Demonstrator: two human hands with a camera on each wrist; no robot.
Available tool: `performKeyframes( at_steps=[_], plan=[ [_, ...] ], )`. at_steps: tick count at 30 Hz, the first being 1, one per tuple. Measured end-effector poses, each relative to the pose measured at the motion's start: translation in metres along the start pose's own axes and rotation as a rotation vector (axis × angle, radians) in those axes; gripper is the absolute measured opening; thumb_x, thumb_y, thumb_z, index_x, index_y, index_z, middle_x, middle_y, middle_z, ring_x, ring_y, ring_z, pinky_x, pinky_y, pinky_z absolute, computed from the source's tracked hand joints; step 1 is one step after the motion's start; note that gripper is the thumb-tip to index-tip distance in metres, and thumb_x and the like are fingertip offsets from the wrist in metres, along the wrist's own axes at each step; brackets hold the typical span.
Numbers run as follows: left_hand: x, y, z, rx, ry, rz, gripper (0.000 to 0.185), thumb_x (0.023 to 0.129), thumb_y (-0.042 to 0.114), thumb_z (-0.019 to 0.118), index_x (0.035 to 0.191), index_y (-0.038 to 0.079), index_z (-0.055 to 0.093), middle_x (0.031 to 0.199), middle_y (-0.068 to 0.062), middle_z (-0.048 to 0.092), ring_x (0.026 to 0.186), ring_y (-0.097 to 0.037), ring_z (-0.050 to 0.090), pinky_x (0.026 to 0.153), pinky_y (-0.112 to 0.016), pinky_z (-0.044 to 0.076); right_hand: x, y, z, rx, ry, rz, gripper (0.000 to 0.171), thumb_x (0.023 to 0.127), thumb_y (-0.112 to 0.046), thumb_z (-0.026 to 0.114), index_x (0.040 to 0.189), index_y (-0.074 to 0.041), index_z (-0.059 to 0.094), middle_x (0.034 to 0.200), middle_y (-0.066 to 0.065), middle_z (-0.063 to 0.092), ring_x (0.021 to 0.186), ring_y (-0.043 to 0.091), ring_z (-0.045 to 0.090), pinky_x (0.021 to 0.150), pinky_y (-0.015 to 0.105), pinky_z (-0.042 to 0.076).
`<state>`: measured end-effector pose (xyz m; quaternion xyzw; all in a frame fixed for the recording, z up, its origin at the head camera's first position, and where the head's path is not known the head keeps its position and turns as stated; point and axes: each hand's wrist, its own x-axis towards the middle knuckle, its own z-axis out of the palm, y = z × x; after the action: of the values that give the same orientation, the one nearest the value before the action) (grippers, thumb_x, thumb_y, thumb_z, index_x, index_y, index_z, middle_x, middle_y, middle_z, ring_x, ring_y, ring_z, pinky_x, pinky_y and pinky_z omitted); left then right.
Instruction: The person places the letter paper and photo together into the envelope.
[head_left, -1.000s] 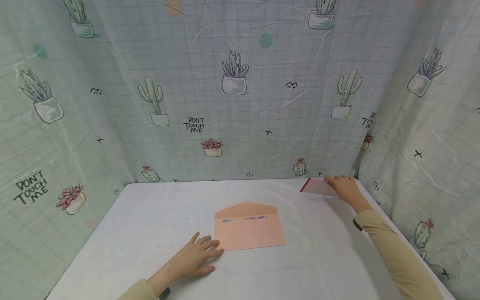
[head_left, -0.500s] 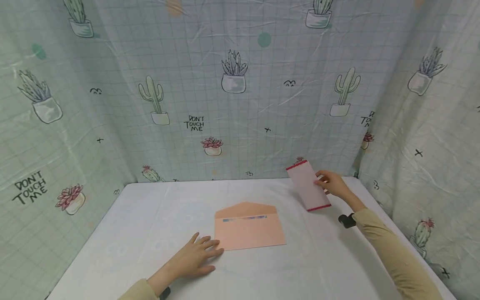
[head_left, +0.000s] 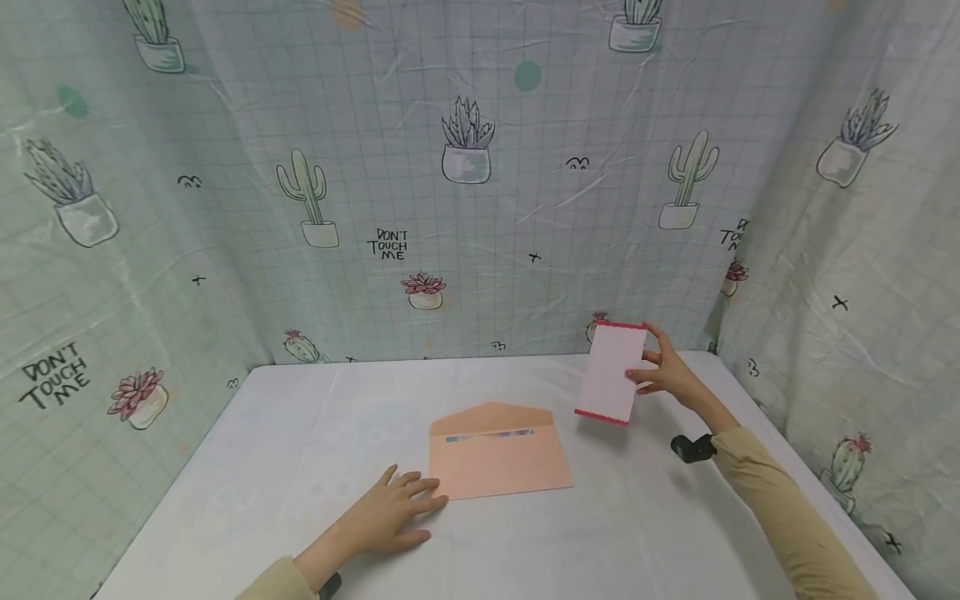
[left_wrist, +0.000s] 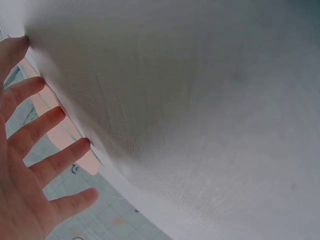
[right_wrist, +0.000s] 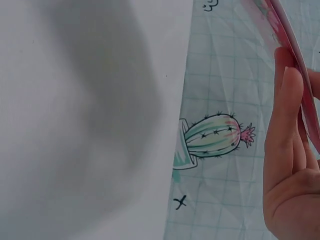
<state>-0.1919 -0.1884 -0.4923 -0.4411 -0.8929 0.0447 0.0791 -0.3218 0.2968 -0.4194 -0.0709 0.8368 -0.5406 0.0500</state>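
White red-edged card (head_left: 612,373) now lifted upright off the table (head_left: 225,500), right hand (head_left: 667,373) pinching its edge, left hand (head_left: 390,515) flat — fingers spread, touching the peach envelope (head_left: 498,458).

Card (head_left: 612,372) hides its print; envelope (left_wrist: 60,135) barely visible.

In front of me is a white table covered with a smooth white cloth (head_left: 300,467), closed in at the back and on both sides by curtains. A peach-pink paper envelope (head_left: 498,458) lies flat near the middle of it, its pointed flap open toward the back. My left hand (head_left: 390,517) rests flat on the cloth, fingertips touching the envelope's near left corner.
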Motion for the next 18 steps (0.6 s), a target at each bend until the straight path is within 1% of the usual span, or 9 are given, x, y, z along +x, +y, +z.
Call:
performKeyframes(
  at_steps=[2,4,7,9,11,13,15,16,18],
  plan=[
    [0.0,-0.001,0.001,0.001,-0.001,-0.001,0.048,0.084,0.047,0.052,0.128,0.028,0.049,0.129,-0.001,0.051,0.116,-0.028,0.049,0.09,-0.057,0.038,0.0,0.001,0.002,0.035,-0.014,0.0,0.101,0.082,-0.019,0.065,0.139,-0.027,-0.017,0.135,0.034,0.027,0.076,0.017,0.063,0.069,0.038,0.054],
    [0.0,-0.001,0.001,-0.004,0.0,0.001,0.048,0.084,0.047,0.052,0.128,0.028,0.049,0.129,-0.001,0.051,0.116,-0.028,0.049,0.09,-0.057,0.038,0.0,0.003,0.004,0.054,-0.009,0.007,0.098,0.082,-0.019,0.065,0.139,-0.027,-0.015,0.135,0.035,0.027,0.074,0.016,0.063,0.067,0.037,0.054],
    [0.001,-0.002,0.002,-0.011,0.005,0.001,0.048,0.084,0.047,0.053,0.128,0.027,0.049,0.129,-0.001,0.051,0.116,-0.028,0.049,0.089,-0.058,0.038,0.001,0.005,0.007,0.075,0.019,0.009,0.088,0.083,-0.023,0.063,0.138,-0.023,-0.007,0.133,0.033,0.031,0.071,0.015,0.063,0.066,0.035,0.054],
    [0.001,-0.002,0.002,-0.019,0.009,0.003,0.048,0.084,0.046,0.053,0.128,0.027,0.049,0.129,-0.001,0.051,0.115,-0.028,0.049,0.089,-0.058,0.038,0.002,0.005,0.01,0.081,0.054,0.009,0.08,0.085,-0.027,0.061,0.135,-0.021,-0.001,0.128,0.031,0.039,0.069,0.013,0.063,0.065,0.034,0.055],
    [0.002,-0.003,0.002,-0.028,0.01,-0.001,0.048,0.084,0.046,0.053,0.128,0.027,0.049,0.129,-0.001,0.051,0.116,-0.028,0.049,0.089,-0.058,0.038,0.003,0.004,0.012,0.094,0.085,-0.001,0.071,0.085,-0.029,0.059,0.13,-0.019,0.005,0.116,0.023,0.051,0.067,0.011,0.064,0.064,0.032,0.055],
    [0.002,-0.003,0.002,-0.037,0.01,-0.003,0.048,0.084,0.046,0.053,0.128,0.027,0.049,0.129,-0.001,0.051,0.116,-0.029,0.049,0.089,-0.058,0.038,0.004,0.003,0.014,0.107,0.11,-0.016,0.062,0.086,-0.03,0.058,0.124,-0.017,0.011,0.101,0.009,0.059,0.067,0.009,0.064,0.063,0.03,0.055],
    [0.003,-0.003,0.003,-0.043,0.008,-0.005,0.048,0.085,0.046,0.053,0.128,0.027,0.048,0.129,-0.001,0.051,0.116,-0.029,0.049,0.089,-0.059,0.038,0.004,0.003,0.017,0.133,0.132,-0.025,0.052,0.086,-0.03,0.057,0.117,-0.017,0.018,0.086,-0.004,0.061,0.065,0.007,0.063,0.062,0.028,0.054],
    [0.003,-0.003,0.003,-0.043,0.008,-0.005,0.048,0.085,0.046,0.053,0.128,0.027,0.049,0.129,-0.001,0.051,0.116,-0.029,0.049,0.089,-0.059,0.038,0.004,0.003,0.018,0.154,0.139,-0.031,0.046,0.087,-0.03,0.057,0.113,-0.017,0.021,0.08,-0.01,0.061,0.065,0.007,0.063,0.062,0.027,0.054],
    [0.004,-0.003,0.003,-0.033,0.009,-0.004,0.047,0.084,0.046,0.053,0.128,0.027,0.049,0.129,-0.001,0.051,0.116,-0.029,0.049,0.088,-0.059,0.038,0.004,0.004,0.019,0.201,0.149,-0.033,0.035,0.088,-0.028,0.055,0.106,-0.018,0.026,0.075,-0.014,0.061,0.065,0.005,0.063,0.061,0.025,0.054]
  ],
)
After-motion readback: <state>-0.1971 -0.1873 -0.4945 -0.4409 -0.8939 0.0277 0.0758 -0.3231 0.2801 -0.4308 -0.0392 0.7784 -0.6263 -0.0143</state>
